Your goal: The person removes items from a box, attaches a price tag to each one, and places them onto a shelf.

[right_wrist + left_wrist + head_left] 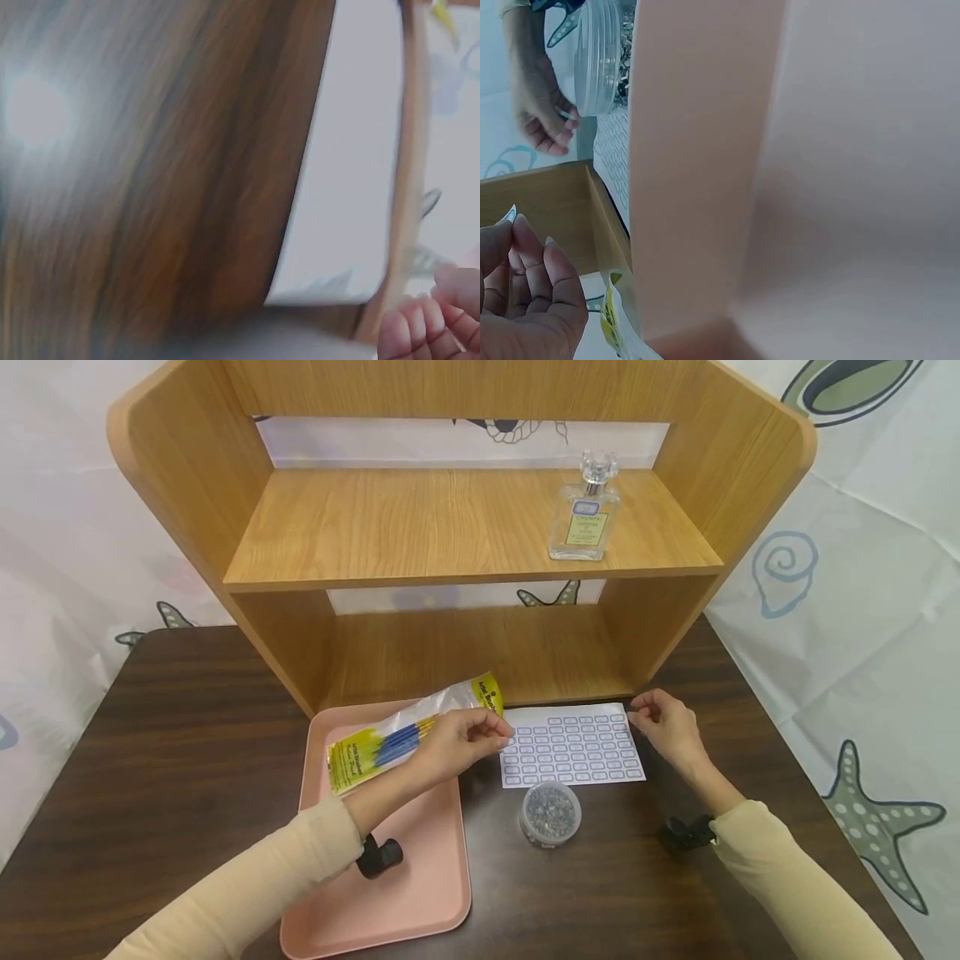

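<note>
My left hand [467, 742] pinches a small white sticker [510, 214] between thumb and index finger, over the left edge of a label sheet [573, 767]. The white sheet bears rows of small blue-framed labels, with a gap in its top row at the left. My right hand [671, 729] is at the sheet's upper right corner, its fingers loosely bent. In the right wrist view its fingertips [416, 321] are bent beside the thumb, with nothing visible in them. A round clear tub [551, 814] of small silvery pieces stands just in front of the sheet.
A pink tray [420, 893] on the left carries a pack of blue-handled brushes [367, 756], partly behind my left hand. Behind stands a wooden shelf unit [420, 527] with a glass perfume bottle [585, 522] on its upper board; that bottle bears a small blue-framed label.
</note>
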`<state>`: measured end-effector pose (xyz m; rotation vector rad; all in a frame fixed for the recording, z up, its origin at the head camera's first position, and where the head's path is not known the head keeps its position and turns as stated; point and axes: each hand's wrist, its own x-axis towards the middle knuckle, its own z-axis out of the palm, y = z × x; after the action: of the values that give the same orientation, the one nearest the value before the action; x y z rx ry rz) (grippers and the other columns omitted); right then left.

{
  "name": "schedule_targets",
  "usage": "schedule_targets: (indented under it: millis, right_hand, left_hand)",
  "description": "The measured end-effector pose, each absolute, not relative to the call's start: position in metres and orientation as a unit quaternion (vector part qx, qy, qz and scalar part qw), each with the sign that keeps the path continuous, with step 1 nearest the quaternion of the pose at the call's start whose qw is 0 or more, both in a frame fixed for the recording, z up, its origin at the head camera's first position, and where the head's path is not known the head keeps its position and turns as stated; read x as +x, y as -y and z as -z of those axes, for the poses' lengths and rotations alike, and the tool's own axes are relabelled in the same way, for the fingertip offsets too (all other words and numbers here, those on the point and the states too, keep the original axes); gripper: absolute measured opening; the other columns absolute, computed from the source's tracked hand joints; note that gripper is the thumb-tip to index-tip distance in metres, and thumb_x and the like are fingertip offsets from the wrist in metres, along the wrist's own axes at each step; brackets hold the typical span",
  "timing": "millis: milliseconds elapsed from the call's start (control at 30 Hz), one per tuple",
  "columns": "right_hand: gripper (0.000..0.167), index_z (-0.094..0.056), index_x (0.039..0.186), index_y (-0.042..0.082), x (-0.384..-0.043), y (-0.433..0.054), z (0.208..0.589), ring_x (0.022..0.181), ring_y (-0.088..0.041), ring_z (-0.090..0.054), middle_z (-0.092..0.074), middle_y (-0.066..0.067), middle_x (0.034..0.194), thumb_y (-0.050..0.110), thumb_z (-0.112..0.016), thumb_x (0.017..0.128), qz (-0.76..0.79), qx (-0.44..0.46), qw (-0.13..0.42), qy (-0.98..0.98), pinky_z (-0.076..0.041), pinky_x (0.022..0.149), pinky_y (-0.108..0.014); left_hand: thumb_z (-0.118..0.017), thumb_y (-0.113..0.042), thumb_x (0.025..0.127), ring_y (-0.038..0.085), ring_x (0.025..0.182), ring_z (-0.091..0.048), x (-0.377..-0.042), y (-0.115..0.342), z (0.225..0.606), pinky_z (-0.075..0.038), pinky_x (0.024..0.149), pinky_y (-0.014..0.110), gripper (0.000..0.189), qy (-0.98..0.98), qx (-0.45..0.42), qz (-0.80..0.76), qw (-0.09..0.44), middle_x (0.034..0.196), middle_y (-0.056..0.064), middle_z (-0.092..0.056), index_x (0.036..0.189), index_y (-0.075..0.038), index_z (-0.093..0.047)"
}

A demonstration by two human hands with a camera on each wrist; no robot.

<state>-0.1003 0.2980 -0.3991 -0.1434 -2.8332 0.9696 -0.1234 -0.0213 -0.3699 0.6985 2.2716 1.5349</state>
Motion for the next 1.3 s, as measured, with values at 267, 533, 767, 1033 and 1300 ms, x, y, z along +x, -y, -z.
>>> schedule_targets:
  millis: [267,533,767,1033,1300]
  right_hand:
    - [0.008,-0.066,0.091,-0.001,-0.093,-0.246,0.373,0.068,-0.014,-0.055,-0.065,-0.011,0.079,0.002,-0.067,0.084,-0.41,0.043,0.054,0.909,-0.044,0.059,-0.017]
    - [0.009,-0.064,0.092,-0.005,-0.08,-0.208,0.367,0.066,-0.004,-0.056,-0.064,-0.013,0.079,0.001,-0.065,0.085,-0.524,0.08,-0.016,0.848,-0.048,0.06,-0.019]
    - [0.008,-0.063,0.089,-0.007,-0.075,-0.197,0.366,0.063,-0.004,-0.055,-0.061,-0.013,0.074,-0.001,-0.065,0.085,-0.551,0.078,-0.027,0.831,-0.047,0.056,-0.019]
    - [0.005,-0.063,0.084,-0.004,-0.072,-0.195,0.365,0.061,-0.003,-0.049,-0.06,-0.009,0.071,-0.001,-0.067,0.083,-0.519,0.094,-0.006,0.85,-0.042,0.054,-0.018]
    - [0.005,-0.063,0.081,0.003,-0.063,-0.195,0.361,0.064,-0.005,-0.049,-0.058,-0.001,0.07,0.002,-0.067,0.083,-0.471,0.109,0.003,0.875,-0.042,0.058,-0.02]
  left_hand:
    - [-0.067,-0.003,0.084,0.008,0.073,-0.058,-0.124,0.011,0.369,-0.05,0.066,0.019,0.011,-0.783,0.268,-0.538,0.159,0.085,0.01,-0.068,0.094,0.0,-0.068]
    - [-0.067,-0.004,0.084,0.009,0.072,-0.059,-0.12,0.002,0.364,-0.05,0.066,0.018,0.012,-0.774,0.277,-0.545,0.164,0.084,0.012,-0.067,0.095,0.001,-0.068]
    - [-0.068,-0.003,0.083,0.009,0.072,-0.06,-0.117,-0.002,0.365,-0.051,0.066,0.018,0.012,-0.775,0.281,-0.544,0.157,0.083,0.012,-0.067,0.095,0.001,-0.066]
    - [-0.069,-0.001,0.082,0.009,0.071,-0.06,-0.116,-0.004,0.365,-0.051,0.065,0.018,0.011,-0.775,0.275,-0.543,0.168,0.082,0.012,-0.066,0.091,0.001,-0.064]
    - [-0.072,-0.005,0.08,0.005,0.068,-0.06,-0.112,-0.003,0.361,-0.051,0.063,0.018,0.011,-0.785,0.27,-0.533,0.164,0.082,0.009,-0.069,0.089,-0.002,-0.067]
